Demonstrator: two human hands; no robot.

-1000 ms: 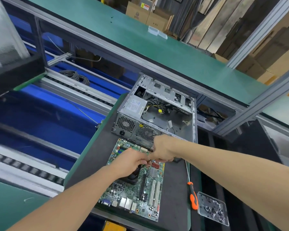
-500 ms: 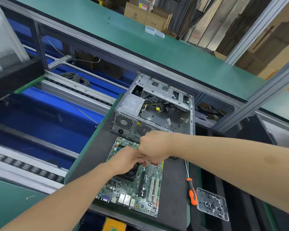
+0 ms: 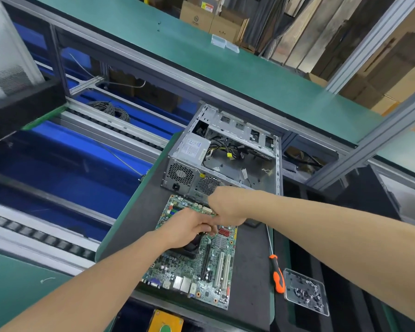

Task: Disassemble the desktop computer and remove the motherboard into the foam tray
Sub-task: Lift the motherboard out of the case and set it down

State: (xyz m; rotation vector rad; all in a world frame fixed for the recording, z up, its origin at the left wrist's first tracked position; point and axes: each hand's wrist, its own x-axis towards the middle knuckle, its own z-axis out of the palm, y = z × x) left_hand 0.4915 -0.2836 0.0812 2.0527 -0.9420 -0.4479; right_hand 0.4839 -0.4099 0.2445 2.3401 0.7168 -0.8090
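The green motherboard [image 3: 192, 271] lies flat on a black mat [image 3: 249, 271] in front of the open grey computer case [image 3: 225, 161]. The case holds only the power supply and loose cables. My left hand [image 3: 185, 228] rests on the black cooler [image 3: 189, 248] in the board's middle, fingers closed on its far edge. My right hand [image 3: 228, 207] is curled just beyond it, fingertips pointing down and meeting the left fingers. What the right fingers hold is hidden.
An orange-handled screwdriver [image 3: 277, 274] lies right of the mat, beside a clear dish of screws [image 3: 306, 293]. A roller conveyor [image 3: 34, 233] and blue bins run on the left. A black foam block [image 3: 22, 101] sits at upper left. A green shelf [image 3: 225, 58] spans overhead.
Both hands stay joined over the cooler; my right hand shifted only slightly. The motherboard has not moved on the mat.
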